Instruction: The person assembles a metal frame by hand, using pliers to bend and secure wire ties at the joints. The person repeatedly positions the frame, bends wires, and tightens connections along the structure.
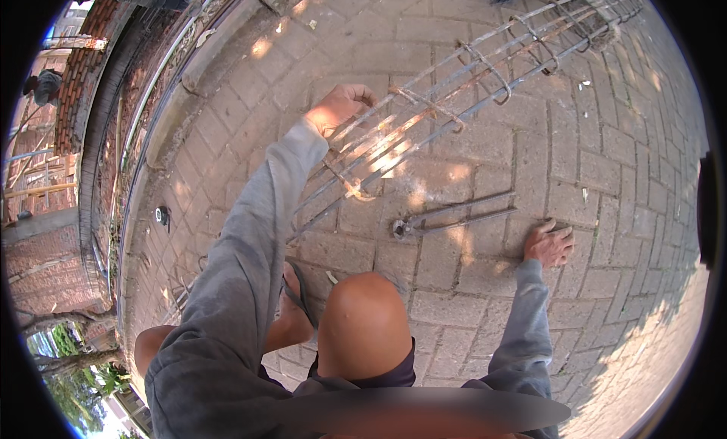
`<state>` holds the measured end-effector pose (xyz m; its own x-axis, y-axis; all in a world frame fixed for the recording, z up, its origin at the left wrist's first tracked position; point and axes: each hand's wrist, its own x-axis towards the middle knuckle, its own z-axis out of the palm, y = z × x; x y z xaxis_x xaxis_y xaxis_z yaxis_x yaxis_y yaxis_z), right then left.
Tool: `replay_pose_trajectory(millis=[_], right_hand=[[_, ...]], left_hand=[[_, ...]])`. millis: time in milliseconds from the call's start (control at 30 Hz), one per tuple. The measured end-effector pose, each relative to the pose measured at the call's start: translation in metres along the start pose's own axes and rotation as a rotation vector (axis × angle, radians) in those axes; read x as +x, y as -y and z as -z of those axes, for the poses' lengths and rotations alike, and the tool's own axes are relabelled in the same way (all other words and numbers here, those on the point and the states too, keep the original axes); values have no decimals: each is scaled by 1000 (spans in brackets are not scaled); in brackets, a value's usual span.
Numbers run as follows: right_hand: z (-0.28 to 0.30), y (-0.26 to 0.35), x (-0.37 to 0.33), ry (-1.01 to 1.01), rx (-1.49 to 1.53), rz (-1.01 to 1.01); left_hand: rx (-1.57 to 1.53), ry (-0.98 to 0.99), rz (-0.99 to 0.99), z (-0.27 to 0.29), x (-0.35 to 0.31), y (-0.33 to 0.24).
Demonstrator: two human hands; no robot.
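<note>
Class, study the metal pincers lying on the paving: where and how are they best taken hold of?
Probably by both long handles, near their free ends, coming from the right, where the right hand is. The pincers lie flat with the head pointing left, and the handles stand apart, so the grasp should span both.

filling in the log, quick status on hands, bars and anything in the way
Left hand at the rebar cage, grip unclear. Right hand open on the paving, empty. Pincers lie clear of the cage.
</note>
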<state>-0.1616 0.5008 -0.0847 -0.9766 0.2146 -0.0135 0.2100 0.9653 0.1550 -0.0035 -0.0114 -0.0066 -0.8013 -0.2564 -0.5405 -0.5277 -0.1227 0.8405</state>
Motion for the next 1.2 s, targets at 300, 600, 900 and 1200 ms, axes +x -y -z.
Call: replay_pose_trajectory(millis=[300, 600, 900, 1200], right_hand=[[5, 0, 0, 31, 21, -23], [4, 1, -1, 21, 66, -21], [2, 1, 0, 28, 103, -33], [11, 1, 2, 106, 53, -30]], left_hand=[[553, -189, -237, -48, -30, -77], [1012, -589, -254, -161, -51, -69], [990, -654, -266, -150, -38, -52], [1141, -771, -224, -171, -39, -72]])
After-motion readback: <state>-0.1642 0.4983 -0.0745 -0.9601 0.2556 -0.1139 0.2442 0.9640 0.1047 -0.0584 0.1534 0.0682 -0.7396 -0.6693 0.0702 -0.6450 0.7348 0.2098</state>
